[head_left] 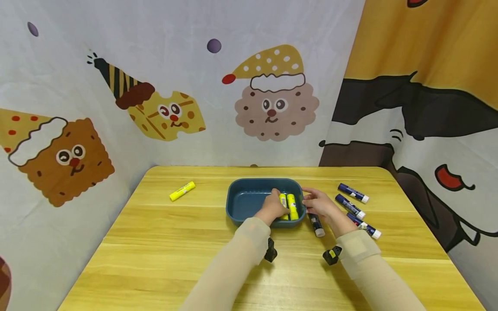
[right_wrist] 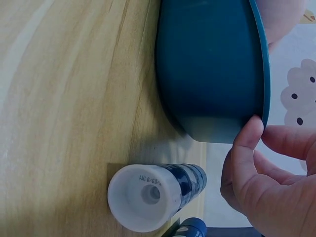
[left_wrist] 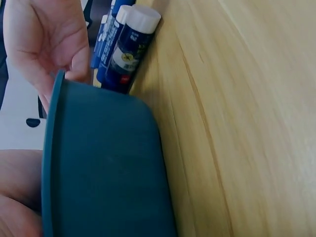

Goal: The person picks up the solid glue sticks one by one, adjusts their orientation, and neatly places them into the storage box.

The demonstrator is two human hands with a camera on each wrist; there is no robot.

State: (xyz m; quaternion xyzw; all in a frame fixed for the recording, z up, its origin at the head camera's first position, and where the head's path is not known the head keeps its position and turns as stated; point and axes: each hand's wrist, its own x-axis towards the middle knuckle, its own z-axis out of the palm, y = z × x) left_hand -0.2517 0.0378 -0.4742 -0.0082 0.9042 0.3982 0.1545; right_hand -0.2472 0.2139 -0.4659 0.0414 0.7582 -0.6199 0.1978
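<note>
Nearest is the table; on it, just outside the R end of the box, lies a loose blue stick under the R hand. Best keep that wrist high so nothing's knocked. R hand pinches the box's rim by a corner, a good brace; light pressure's prob. enough. L hand reaches in & appears to pinch the L yellow stick, some fingers hidden; ideally lay it flush w/ the R yellow stick before letting go. Off to the R: 3 other blue sticks. Far L, well apart: 1 lone yellow stick.
</note>
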